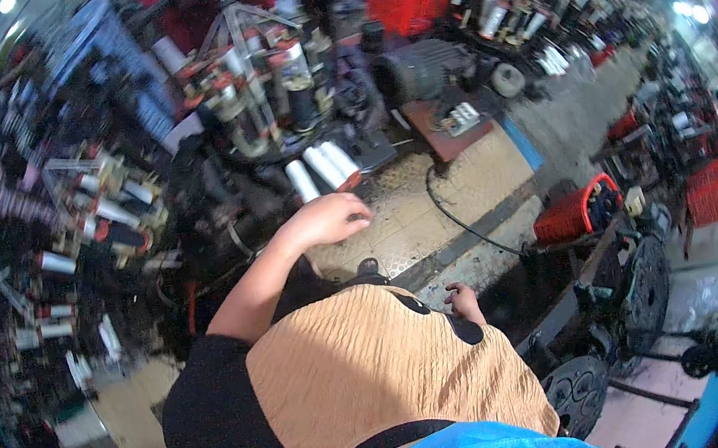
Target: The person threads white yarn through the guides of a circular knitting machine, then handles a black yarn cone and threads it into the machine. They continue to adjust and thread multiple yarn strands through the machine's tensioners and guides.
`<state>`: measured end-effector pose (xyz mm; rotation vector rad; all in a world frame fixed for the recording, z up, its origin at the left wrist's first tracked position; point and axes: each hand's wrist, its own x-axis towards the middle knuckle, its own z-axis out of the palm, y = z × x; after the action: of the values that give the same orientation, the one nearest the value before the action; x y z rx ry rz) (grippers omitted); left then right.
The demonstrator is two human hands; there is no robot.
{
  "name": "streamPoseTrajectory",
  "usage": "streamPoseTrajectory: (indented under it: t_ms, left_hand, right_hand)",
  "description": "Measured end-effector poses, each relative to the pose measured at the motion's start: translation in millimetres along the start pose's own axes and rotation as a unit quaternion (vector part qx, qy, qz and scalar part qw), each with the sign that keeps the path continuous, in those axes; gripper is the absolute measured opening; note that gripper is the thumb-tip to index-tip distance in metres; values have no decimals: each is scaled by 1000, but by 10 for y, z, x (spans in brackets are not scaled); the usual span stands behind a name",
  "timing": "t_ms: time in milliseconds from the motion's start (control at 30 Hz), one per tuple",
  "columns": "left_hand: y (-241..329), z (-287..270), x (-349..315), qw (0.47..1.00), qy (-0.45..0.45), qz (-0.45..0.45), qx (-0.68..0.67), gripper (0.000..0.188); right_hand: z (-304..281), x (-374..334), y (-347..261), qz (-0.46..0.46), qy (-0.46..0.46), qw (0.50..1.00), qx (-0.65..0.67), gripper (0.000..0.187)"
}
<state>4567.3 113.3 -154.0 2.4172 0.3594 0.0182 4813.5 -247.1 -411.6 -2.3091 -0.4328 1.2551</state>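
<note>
My left hand (334, 219) hovers over the tan tiled floor, just below several white spools (330, 168) at the foot of a machine. Its fingers curl inward, and whatever may be in them is hidden. Close to my waist, at the right side of my tan and black top, is my right hand (464, 302). The fingers there are apart and I see nothing in them. Nearest to the spools stands a braiding machine (251, 95) carrying upright bobbins.
A dark motor (419, 70) sits beyond a brown plate (452, 129) bearing small white pieces. One black cable (458, 223) crosses the floor. Red baskets (563, 215) and dark geared machinery (645, 284) stand at the right. More bobbin machines (113, 203) line the left.
</note>
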Motion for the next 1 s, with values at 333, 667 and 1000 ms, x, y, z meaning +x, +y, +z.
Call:
streamPoseTrajectory:
  t_ms: [333, 667, 1000]
  left_hand:
    - [318, -26, 2408, 988, -76, 133, 13, 28]
    - [1056, 690, 4958, 972, -132, 192, -38, 30]
    - [1434, 1039, 7872, 968, 130, 71, -203, 43]
  right_hand:
    - [-856, 527, 1134, 108, 157, 982, 19, 30]
    - [-2126, 1559, 1727, 163, 175, 966, 93, 27]
    - [-5422, 3006, 2004, 22, 251, 961, -110, 24]
